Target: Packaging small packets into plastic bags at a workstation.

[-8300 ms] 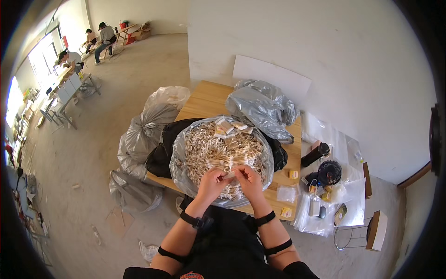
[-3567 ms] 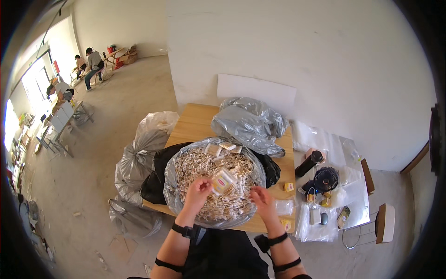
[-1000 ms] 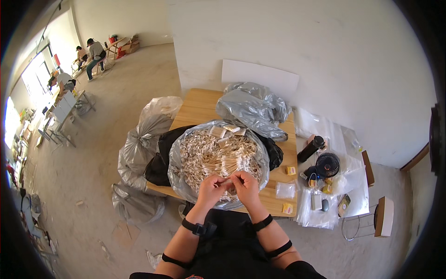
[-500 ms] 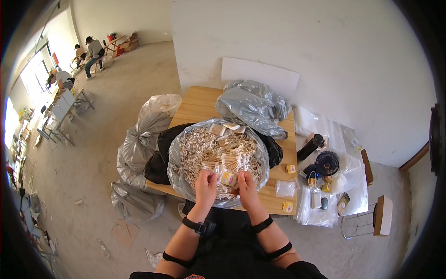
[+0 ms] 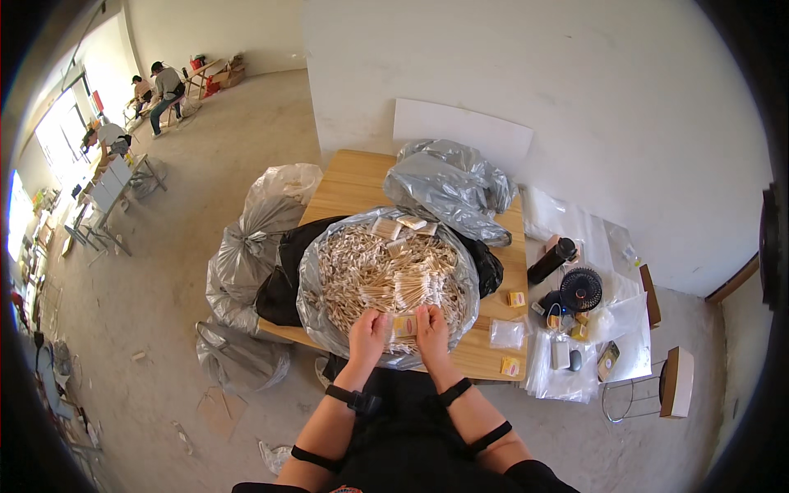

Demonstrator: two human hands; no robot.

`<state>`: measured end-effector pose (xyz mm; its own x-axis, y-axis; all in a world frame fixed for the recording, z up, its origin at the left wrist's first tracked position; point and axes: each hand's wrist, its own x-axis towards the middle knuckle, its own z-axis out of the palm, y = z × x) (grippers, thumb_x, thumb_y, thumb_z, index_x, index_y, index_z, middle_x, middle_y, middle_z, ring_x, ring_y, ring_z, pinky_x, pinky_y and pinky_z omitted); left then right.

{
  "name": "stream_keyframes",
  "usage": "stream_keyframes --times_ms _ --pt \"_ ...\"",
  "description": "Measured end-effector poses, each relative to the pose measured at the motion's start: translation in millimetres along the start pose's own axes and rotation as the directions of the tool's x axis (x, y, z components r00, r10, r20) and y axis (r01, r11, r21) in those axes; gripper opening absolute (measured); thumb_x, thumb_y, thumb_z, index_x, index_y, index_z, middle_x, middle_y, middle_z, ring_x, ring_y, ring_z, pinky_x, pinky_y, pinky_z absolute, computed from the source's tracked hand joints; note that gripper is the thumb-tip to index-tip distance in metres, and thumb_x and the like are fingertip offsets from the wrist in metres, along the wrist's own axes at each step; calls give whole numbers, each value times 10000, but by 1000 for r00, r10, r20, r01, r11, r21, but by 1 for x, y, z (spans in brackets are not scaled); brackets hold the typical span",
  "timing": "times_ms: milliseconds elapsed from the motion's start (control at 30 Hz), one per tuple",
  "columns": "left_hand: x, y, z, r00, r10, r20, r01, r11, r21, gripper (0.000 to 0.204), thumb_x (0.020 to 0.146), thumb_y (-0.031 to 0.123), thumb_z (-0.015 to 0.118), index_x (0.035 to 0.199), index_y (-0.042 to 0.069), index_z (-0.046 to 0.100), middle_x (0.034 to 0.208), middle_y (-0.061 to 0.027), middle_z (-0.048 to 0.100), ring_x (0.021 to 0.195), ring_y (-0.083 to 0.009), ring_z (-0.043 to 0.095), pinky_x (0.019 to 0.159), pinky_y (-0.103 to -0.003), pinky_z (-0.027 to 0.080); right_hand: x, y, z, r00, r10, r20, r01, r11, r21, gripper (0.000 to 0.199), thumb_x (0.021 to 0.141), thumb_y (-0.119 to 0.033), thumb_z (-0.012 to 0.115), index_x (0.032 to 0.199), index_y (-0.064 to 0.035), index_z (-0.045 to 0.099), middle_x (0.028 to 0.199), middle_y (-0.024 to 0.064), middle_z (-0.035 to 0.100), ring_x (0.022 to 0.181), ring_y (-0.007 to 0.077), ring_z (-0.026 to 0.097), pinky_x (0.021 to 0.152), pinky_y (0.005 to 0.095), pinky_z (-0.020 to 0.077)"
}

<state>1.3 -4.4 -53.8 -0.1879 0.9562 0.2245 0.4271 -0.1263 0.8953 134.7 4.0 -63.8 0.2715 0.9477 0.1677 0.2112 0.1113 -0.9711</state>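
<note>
No wording can be read clearly: the yellow label (image 5: 404, 327) on the clear packet (image 5: 398, 333) is too small and blurred to make out. Red and white marks show on two small yellow pieces on the right of the wooden table (image 5: 353, 177), the farther one (image 5: 516, 299) and the nearer one (image 5: 510, 366), their lettering likewise too small to tell
</note>
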Motion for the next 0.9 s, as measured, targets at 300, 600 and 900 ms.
stream_keyframes --times_ms 300,600,900 --pt "22 -41 5 978 -69 -196 87 992 90 224 839 178 565 721 11 475 594 -144 491 535 -306 471 518 -367 385 42 23 19 993 -93 78 109 966 -234 284 913 -257 460 814 0 531 600 143 483 518 245 445 516 333 374" --pt "50 -76 -5 934 -119 -336 159 983 94 201 835 184 566 763 8 498 663 -162 518 605 -314 500 567 -372 405 99 28 36 972 -128 198 194 912 -362 368 927 -252 432 634 -52 332 479 102 274 417 225 270 433 382 216" --pt "39 -58 -29 941 -65 -333 100 991 88 189 843 167 559 753 14 494 649 -133 499 588 -247 483 558 -346 394 86 -12 35 869 -442 222 474 618 -627 287 867 -250 516 1017 -6 506 981 178 524 699 337 544 555 413 464"
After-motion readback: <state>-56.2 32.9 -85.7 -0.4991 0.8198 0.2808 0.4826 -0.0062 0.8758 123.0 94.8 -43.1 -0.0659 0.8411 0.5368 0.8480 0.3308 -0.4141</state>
